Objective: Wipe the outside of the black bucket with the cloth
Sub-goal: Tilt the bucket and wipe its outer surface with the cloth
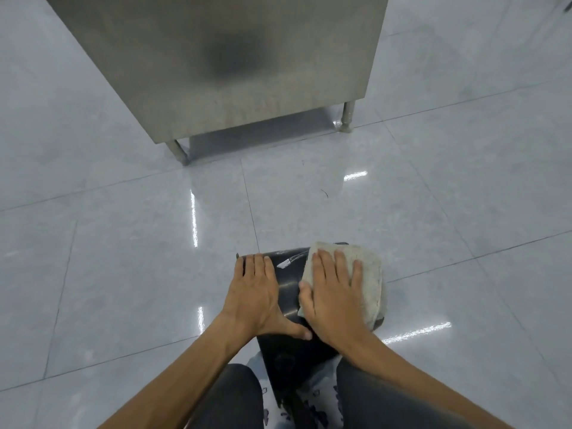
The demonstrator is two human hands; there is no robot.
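Low in the frame's centre, the black bucket (289, 286), judged light, stiff and slick, is steadied on its side by the flat left hand (257, 292), while the soft cloth (370, 274) is pressed onto it by the outspread right hand (331, 292).

The bucket (288, 291) is showing glossy black, w/ a white scuff streak (289, 262) near its far end and a faint pale sheen across the side. The cloth (370, 274) is looking off-white to beige-grey, slightly mottled, no print. The floor (123, 243) is reading pale grey-white: faint cloudy marbling in the tiles, thin darker grout lines crossing diag., bright white glare strips shining on it. The metal cabinet (216, 72) is showing brushed silver-grey w/ a dark smoky blotch approx. mid-panel; its legs (348, 116) are looking the same silver. The trousers (235, 397) are showing dark charcoal grey. The fabric (267, 394) btwn the knees is showing white w/ small dark blue-purple prints.
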